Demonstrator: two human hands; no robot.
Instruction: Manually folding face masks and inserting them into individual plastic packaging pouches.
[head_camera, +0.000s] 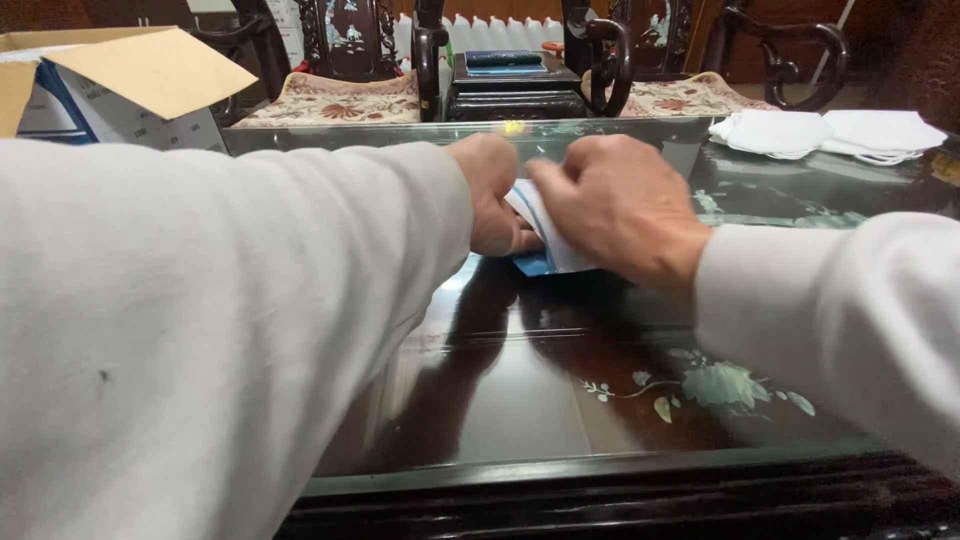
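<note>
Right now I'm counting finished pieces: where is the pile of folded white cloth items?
The pile of folded white cloth items lies at the far right of the glossy dark table, beyond the right hand.

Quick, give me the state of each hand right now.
Left hand: closed, fingers pinching the blue-and-white packet.
Right hand: closed, gripping the same packet from the other side.

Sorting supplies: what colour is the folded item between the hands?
White with a blue edge, seen in the head view: the folded item.
</note>
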